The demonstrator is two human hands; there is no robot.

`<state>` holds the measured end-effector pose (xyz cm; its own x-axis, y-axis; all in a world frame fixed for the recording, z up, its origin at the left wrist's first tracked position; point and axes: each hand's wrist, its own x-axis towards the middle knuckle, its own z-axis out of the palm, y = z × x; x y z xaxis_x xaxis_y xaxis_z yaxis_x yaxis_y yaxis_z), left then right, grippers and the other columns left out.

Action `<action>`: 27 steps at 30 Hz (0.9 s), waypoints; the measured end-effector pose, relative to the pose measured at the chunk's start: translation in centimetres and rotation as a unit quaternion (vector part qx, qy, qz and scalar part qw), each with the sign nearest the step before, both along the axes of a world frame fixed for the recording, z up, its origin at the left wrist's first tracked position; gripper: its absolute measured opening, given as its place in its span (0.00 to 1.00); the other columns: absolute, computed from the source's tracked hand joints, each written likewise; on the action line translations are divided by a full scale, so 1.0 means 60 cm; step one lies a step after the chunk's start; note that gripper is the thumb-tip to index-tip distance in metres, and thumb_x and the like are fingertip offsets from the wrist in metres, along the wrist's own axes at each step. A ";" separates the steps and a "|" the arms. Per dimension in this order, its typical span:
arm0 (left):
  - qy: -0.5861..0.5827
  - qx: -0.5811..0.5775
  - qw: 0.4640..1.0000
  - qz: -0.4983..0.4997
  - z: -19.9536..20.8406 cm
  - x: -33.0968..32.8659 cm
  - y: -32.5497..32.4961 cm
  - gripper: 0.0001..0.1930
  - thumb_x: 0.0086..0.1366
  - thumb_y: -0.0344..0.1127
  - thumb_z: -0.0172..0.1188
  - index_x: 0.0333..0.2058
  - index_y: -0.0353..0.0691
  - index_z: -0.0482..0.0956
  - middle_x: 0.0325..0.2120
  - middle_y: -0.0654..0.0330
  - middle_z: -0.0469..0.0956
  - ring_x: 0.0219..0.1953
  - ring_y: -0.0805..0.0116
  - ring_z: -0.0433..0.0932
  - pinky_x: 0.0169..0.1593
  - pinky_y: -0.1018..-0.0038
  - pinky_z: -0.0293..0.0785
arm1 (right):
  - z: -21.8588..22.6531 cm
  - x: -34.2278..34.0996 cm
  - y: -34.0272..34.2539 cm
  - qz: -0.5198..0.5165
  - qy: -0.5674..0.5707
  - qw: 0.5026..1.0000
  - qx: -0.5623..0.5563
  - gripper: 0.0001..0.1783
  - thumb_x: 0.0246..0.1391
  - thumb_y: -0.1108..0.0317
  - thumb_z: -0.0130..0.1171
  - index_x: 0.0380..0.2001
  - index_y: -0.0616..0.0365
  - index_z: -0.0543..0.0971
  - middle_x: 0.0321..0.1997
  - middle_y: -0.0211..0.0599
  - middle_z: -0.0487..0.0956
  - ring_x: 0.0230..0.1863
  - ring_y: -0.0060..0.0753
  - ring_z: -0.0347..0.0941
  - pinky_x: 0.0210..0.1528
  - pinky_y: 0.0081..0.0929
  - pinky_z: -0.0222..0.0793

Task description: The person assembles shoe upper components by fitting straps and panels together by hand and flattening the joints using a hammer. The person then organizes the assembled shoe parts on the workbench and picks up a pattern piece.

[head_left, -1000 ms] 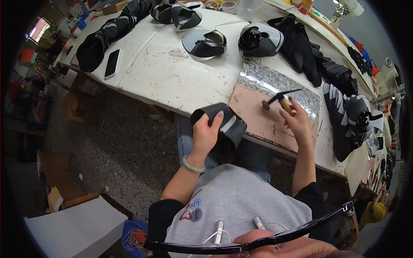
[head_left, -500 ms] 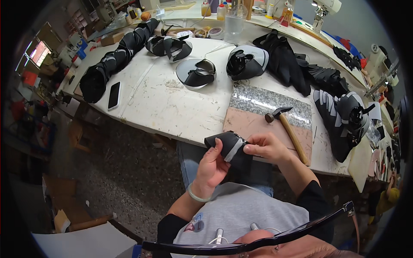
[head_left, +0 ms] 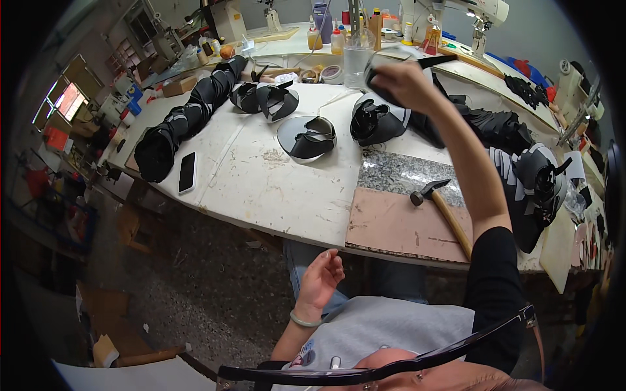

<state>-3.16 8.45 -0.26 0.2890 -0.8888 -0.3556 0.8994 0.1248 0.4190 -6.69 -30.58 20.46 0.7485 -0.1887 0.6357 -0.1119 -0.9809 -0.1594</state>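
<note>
Right hand [head_left: 403,85]: you grip 1 curved black-and-grey upper [head_left: 391,53] above the bench's [head_left: 261,186] far side.
Left hand [head_left: 321,280]: yours is free, fingers loosely curled, near the bench's edge.
Hammer [head_left: 450,220]: wooden handle, over matte pink sheet [head_left: 388,221].
Slab [head_left: 391,171]: glossy, speckled.

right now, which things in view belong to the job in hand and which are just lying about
Likely in the job:
black-and-grey piece in the right hand
curved piece mid-table
hammer
pink board

Seemingly just lying about:
smartphone
clear container
</note>
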 end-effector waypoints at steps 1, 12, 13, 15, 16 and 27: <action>-0.006 0.009 1.000 0.003 -0.006 -0.001 0.005 0.10 0.67 0.39 0.52 0.41 0.42 0.77 0.30 0.65 0.77 0.31 0.73 0.74 0.38 0.74 0.73 | -0.042 0.022 -0.015 -0.003 0.028 0.998 -0.062 0.11 0.55 0.60 0.55 0.36 0.53 0.79 0.31 0.41 0.79 0.37 0.45 0.75 0.45 0.40 0.65; -0.016 0.083 0.996 0.033 -0.055 0.005 0.054 0.09 0.68 0.36 0.52 0.42 0.40 0.77 0.30 0.64 0.76 0.31 0.74 0.73 0.37 0.77 0.71 | -0.279 0.052 0.050 0.021 0.120 0.967 -0.223 0.13 0.50 0.69 0.54 0.41 0.51 0.76 0.28 0.26 0.72 0.40 0.28 0.69 0.55 0.42 0.54; -0.015 0.082 0.996 0.031 -0.055 0.005 0.051 0.09 0.68 0.36 0.52 0.42 0.40 0.77 0.30 0.64 0.76 0.31 0.74 0.73 0.37 0.77 0.71 | -0.273 0.054 0.052 0.033 0.113 0.966 -0.229 0.16 0.51 0.69 0.53 0.45 0.53 0.75 0.28 0.26 0.72 0.41 0.27 0.69 0.55 0.42 0.54; -0.019 0.078 0.997 0.023 -0.055 0.002 0.041 0.09 0.68 0.36 0.52 0.42 0.40 0.76 0.30 0.63 0.76 0.31 0.73 0.73 0.37 0.77 0.71 | -0.273 0.066 0.048 0.056 0.095 0.961 -0.255 0.15 0.51 0.66 0.55 0.44 0.53 0.75 0.29 0.26 0.71 0.42 0.27 0.68 0.54 0.43 0.53; -0.017 0.077 0.997 0.022 -0.054 0.000 0.035 0.09 0.68 0.36 0.52 0.42 0.40 0.76 0.30 0.63 0.76 0.31 0.73 0.73 0.37 0.77 0.71 | -0.279 0.065 0.047 0.056 0.097 0.960 -0.255 0.15 0.51 0.66 0.55 0.44 0.53 0.75 0.29 0.26 0.71 0.42 0.27 0.68 0.54 0.43 0.53; -0.022 0.067 0.997 0.012 -0.053 0.003 0.037 0.10 0.67 0.35 0.52 0.43 0.39 0.76 0.30 0.63 0.76 0.31 0.74 0.74 0.37 0.76 0.72 | -0.281 0.052 -0.019 -0.139 0.120 0.975 -0.127 0.09 0.45 0.63 0.60 0.31 0.51 0.75 0.36 0.30 0.74 0.47 0.33 0.68 0.51 0.45 0.53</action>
<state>-2.96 10.65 -3.46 0.3271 -0.8270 -0.4572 0.8775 0.0862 0.4718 -3.54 -31.71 3.57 0.8235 -0.2643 0.5021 -0.3830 -0.9118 0.1481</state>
